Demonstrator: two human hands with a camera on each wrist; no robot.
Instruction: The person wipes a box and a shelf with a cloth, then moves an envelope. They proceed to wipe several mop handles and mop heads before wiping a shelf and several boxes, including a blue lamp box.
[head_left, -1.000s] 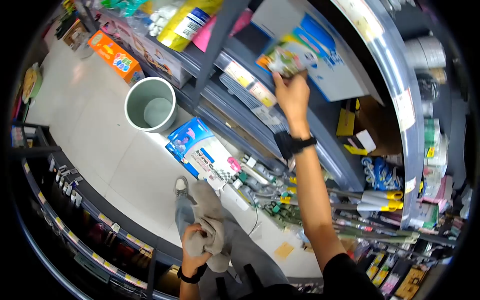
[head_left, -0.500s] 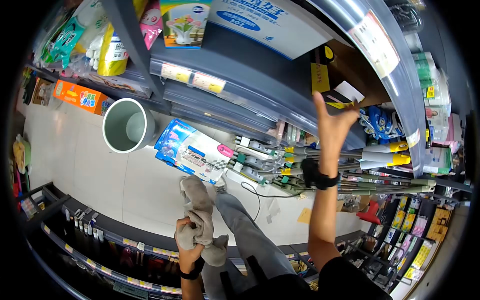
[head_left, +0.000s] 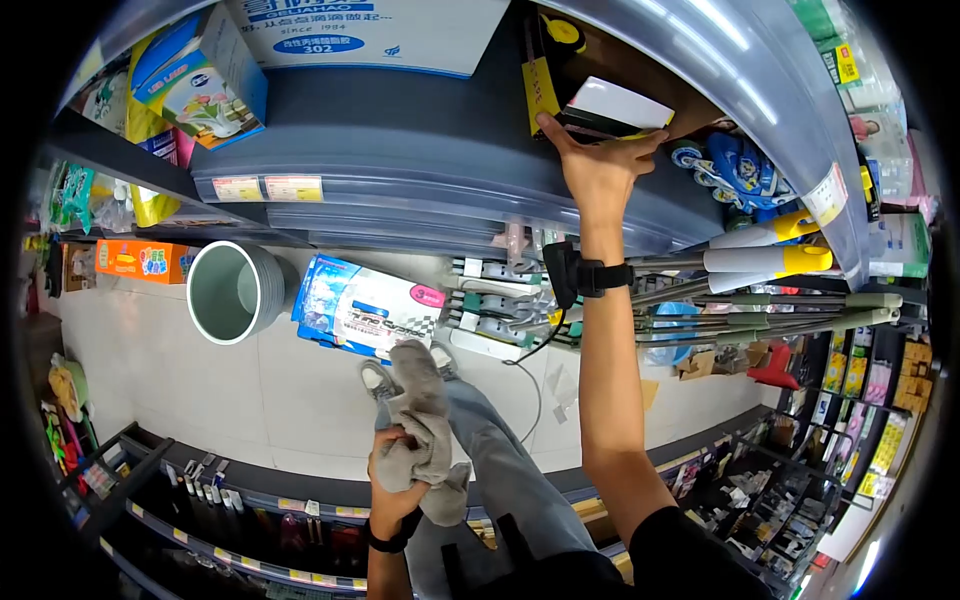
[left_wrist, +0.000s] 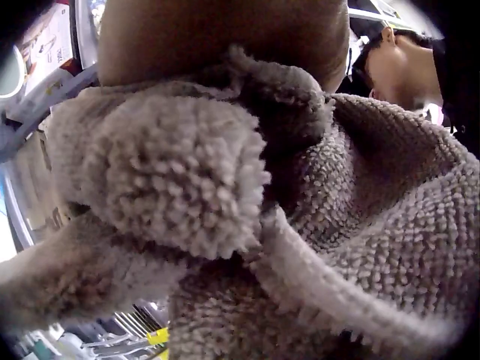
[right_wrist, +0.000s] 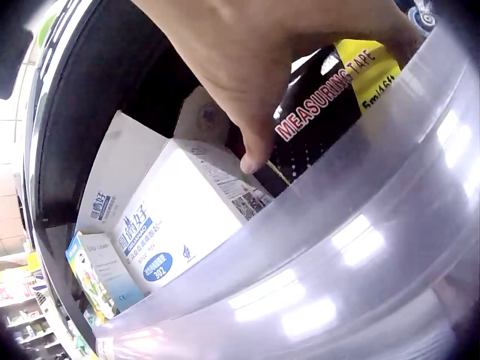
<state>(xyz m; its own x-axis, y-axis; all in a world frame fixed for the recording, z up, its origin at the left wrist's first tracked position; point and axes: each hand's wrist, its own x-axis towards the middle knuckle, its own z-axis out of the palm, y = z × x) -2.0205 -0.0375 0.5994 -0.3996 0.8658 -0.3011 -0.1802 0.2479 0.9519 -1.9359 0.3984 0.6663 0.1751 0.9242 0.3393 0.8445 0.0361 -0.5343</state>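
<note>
In the head view my left hand (head_left: pixel 392 490) grips a bunched grey-brown cloth (head_left: pixel 418 450) low in front of the legs; the fluffy cloth (left_wrist: pixel 180 172) fills most of the left wrist view. My right hand (head_left: pixel 603 175) reaches to the shelf and spans a black and yellow measuring tape box (head_left: pixel 541 85), thumb on one side and fingers on the other. Its lettering shows on the box (right_wrist: pixel 319 105) in the right wrist view, under the right hand (right_wrist: pixel 255 60). A white box (right_wrist: pixel 184 217) stands beside the thumb.
An LED lamp box (head_left: pixel 205 95) stands left on the shelf, whose front edge (head_left: pixel 400 195) runs below the right hand. Blue roller skates (head_left: pixel 745 170) lie to the right. A grey-green bucket (head_left: pixel 225 300) and a blue-white pack (head_left: pixel 365 305) are on the floor.
My right hand has left the lamp box, now standing on the shelf, and moved right to the measuring tape box. The view has shifted right; the left hand still holds the cloth.
</note>
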